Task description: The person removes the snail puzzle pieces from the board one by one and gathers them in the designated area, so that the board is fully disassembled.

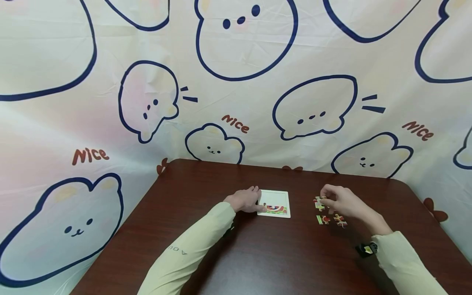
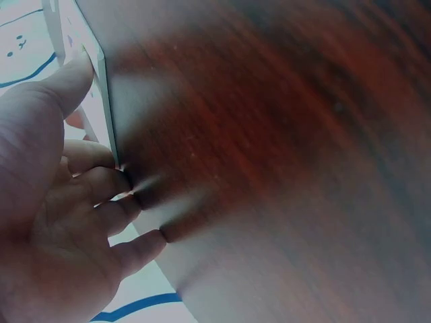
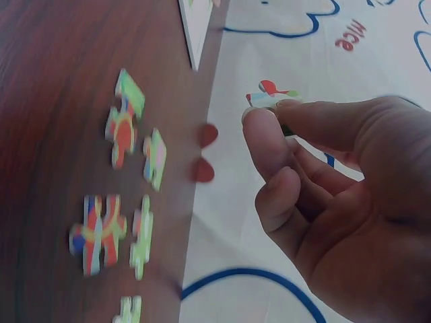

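Note:
A white puzzle tray [image 1: 274,197] lies on the table, with a strip of colourful joined pieces [image 1: 277,210] along its near side. My left hand [image 1: 243,199] rests at the tray's left edge, thumb over the rim and the other fingers extended beside it, touching the tabletop. Over to the right, my right hand [image 1: 344,200] pinches a small red, white and green puzzle piece [image 3: 269,93] between thumb and index finger, raised above the table. Loose puzzle pieces [image 1: 323,220] lie below and beside that hand; the right wrist view shows several, including a red, blue and yellow puzzle piece [image 3: 97,233].
The dark brown wooden table [image 1: 280,254] ends at a cloth backdrop [image 1: 254,98] printed with blue-outlined cartoon figures. A dark device with a strap [image 1: 366,249] sits at the right wrist.

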The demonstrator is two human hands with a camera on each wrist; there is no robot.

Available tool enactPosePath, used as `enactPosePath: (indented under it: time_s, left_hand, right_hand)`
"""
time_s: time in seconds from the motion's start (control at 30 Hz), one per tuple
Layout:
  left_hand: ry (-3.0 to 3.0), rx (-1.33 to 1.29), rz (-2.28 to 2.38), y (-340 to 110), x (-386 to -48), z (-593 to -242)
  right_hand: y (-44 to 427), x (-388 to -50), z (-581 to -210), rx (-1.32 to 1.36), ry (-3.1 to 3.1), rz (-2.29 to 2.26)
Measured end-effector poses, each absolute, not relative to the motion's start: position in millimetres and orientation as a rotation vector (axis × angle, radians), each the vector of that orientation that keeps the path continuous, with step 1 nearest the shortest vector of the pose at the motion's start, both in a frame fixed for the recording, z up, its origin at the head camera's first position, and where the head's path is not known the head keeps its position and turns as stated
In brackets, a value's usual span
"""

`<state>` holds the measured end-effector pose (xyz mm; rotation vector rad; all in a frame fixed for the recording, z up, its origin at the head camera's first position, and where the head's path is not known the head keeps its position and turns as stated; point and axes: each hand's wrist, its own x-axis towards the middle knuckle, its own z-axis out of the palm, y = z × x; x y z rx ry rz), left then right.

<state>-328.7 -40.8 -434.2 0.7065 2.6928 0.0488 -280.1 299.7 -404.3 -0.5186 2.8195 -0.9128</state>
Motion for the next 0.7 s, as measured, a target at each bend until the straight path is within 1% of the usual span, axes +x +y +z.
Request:
enactPosePath:
  time_s: [0.23, 0.53, 0.7]
  left_hand:
    - [2.704, 0.721, 0.016, -39, -328, -433]
    - [2.701, 0.712, 0.016, -39, -326, -432]
    - [2.699, 0.703, 0.034, -41, -326, -433]
  right_hand:
    - [329, -267, -402, -0.449, 2.871, -0.908]
    - [361, -255, -412, -0.304, 2.851, -0.923]
    - [377, -251, -418, -0.271, 2.845, -0.901]
